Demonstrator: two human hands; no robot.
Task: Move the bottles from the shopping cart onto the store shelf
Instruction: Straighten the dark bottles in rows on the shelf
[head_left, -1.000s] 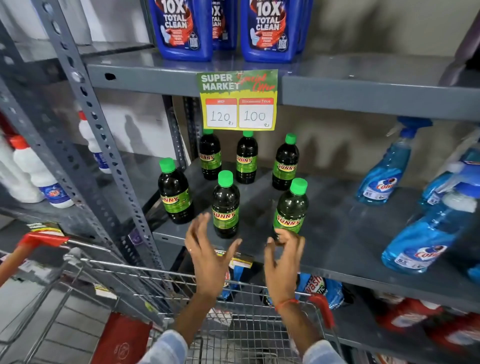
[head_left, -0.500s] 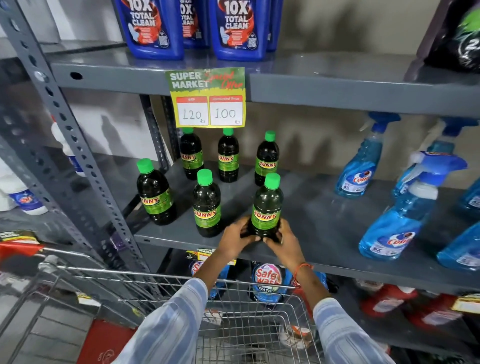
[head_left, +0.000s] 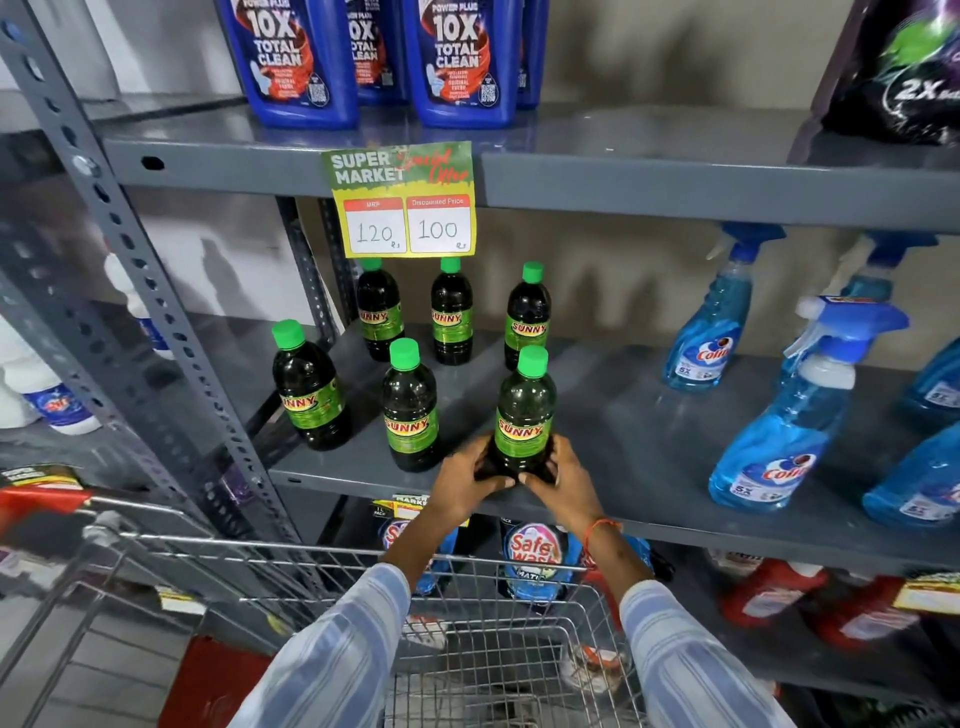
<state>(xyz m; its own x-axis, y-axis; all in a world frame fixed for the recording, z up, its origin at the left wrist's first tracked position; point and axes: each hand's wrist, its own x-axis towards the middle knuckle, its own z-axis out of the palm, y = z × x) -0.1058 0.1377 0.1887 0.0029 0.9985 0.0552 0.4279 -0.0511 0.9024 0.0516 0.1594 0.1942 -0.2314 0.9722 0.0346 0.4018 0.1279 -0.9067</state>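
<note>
Several dark Sunny bottles with green caps stand on the grey middle shelf (head_left: 649, 457). The front right bottle (head_left: 523, 410) stands upright near the shelf's front edge. My left hand (head_left: 470, 480) and my right hand (head_left: 563, 480) both clasp its base from either side. Two more bottles (head_left: 410, 410) (head_left: 309, 395) stand in the front row to its left, and three others (head_left: 451, 317) stand behind. The wire shopping cart (head_left: 363, 577) is below my arms; its inside is mostly hidden by my striped sleeves.
Blue Colin spray bottles (head_left: 779, 431) fill the right of the same shelf. A price tag (head_left: 402, 200) hangs from the upper shelf, which holds blue cleaner jugs (head_left: 457, 62). Pouches and red bottles sit on the lower shelf. A slotted grey upright (head_left: 156, 322) stands at left.
A second ago both hands were open in front of the shelf. They closed around the base of the front right bottle half a second ago and still hold it there.
</note>
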